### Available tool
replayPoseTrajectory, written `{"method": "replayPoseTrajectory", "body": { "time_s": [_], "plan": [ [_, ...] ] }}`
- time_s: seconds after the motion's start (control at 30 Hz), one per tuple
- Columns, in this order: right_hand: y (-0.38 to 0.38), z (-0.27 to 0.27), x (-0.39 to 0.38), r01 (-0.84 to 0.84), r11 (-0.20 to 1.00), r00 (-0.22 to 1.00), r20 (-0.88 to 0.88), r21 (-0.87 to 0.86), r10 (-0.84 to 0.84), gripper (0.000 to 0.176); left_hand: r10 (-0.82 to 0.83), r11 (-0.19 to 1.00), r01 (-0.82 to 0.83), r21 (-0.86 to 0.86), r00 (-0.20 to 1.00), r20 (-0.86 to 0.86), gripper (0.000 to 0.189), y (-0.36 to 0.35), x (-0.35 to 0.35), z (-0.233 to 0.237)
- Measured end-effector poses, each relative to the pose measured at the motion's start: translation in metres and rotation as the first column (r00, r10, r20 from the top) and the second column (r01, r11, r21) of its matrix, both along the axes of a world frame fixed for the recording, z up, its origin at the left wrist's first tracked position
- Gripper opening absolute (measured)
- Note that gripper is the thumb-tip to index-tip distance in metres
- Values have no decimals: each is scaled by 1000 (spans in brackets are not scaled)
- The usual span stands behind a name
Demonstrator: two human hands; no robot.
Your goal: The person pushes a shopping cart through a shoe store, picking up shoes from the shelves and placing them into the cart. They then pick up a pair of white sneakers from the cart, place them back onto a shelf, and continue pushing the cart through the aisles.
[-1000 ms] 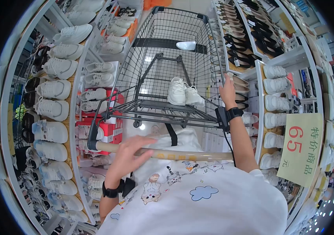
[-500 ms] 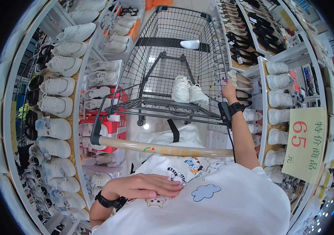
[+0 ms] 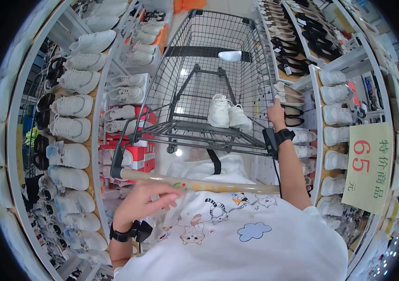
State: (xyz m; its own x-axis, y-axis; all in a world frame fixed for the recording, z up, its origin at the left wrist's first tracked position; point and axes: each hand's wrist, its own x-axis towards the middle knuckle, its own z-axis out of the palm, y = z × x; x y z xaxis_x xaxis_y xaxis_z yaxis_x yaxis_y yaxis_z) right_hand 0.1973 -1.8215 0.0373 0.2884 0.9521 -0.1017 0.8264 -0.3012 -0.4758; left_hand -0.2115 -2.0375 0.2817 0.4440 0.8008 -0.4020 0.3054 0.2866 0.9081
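Observation:
In front of me stands a grey wire shopping cart with a beige handlebar. My right hand is closed on the cart's right side rim, its fingertips partly hidden. My left hand hovers at the left part of the handlebar, thumb apart from the stretched fingers, with nothing in it. Inside the cart a pair of white lace-up sneakers rests near the child-seat end. A smaller white object sits farther forward, by a dark band across the basket.
Shelves of white sneakers line the left side. To the right are racks of flats and more white sneakers, with a yellow price sign reading 65. Red shoe boxes are stacked left of the cart. Pale tiled floor shows beneath it.
My left hand has lifted off my shirt front and moved up and left to the handlebar. The right hand stays on the cart's rim. The view has shifted slightly.

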Motion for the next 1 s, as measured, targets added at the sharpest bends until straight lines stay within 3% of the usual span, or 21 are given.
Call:
{"method": "replayPoseTrajectory", "body": {
  "time_s": [0.07, 0.1, 0.17, 0.23, 0.3, 0.37, 0.43, 0.5, 0.6, 0.63, 0.7, 0.87, 1.0],
  "plan": [
    [-6, 3, -3, 41, 999, 999, -15, -32, -41, 33, 119, 864, 105, 492, 908, -402, 16, 30, -10, 7],
    [-12, 8, -6, 28, 1000, 999, -15, 8, -28, 34, 190, 817, 139, 560, 852, -488, 18, 44, -18, 9],
    [-15, 7, -6, 0, 999, 1000, -19, 51, 1, 35, 354, 797, -21, 604, 826, -438, 19, 75, -32, 11],
    [-18, 4, -7, -21, 994, 999, 26, 109, 19, 35, 411, 744, -2, 668, 790, -455, 20, 110, -49, 7],
    [-22, 11, -10, 17, 998, 999, -29, 68, -15, 34, 493, 717, -92, 691, 768, -409, 24, 144, -71, -24],
    [-19, 0, -4, 35, 999, 995, -90, 10, -34, 32, 560, 670, 15, 742, 647, -518, 32, 172, -99, -76],
    [-20, 3, -6, 59, 998, 988, -143, -19, -61, 29, 491, 832, -103, 545, 592, -639, 42, 192, -105, -104],
    [-22, 4, -9, 65, 998, 990, -124, -15, -67, 27, 476, 863, -140, 485, 545, -690, 48, 202, -105, -136],
    [-26, 3, -9, 26, 998, 999, -21, 63, -25, 24, 491, 828, -119, 549, 626, -606, 49, 201, -99, -177],
    [-26, -4, -7, 41, 997, 998, -50, 68, -37, 23, 391, 902, -157, 403, 692, -607, 50, 198, -92, -168],
    [-25, -1, -9, 67, 996, 996, -57, 56, -63, 22, 302, 928, -61, 367, 698, -649, 51, 202, -93, -182],
    [-19, 7, -16, 87, 990, 995, -49, 108, -82, 16, 355, 878, 5, 479, 665, -657, 53, 205, -77, -176],
    [-18, 20, -21, 124, 988, 992, -47, 94, -120, 16, 358, 897, -20, 441, 620, -698, 47, 202, -60, -147]
  ]
}}
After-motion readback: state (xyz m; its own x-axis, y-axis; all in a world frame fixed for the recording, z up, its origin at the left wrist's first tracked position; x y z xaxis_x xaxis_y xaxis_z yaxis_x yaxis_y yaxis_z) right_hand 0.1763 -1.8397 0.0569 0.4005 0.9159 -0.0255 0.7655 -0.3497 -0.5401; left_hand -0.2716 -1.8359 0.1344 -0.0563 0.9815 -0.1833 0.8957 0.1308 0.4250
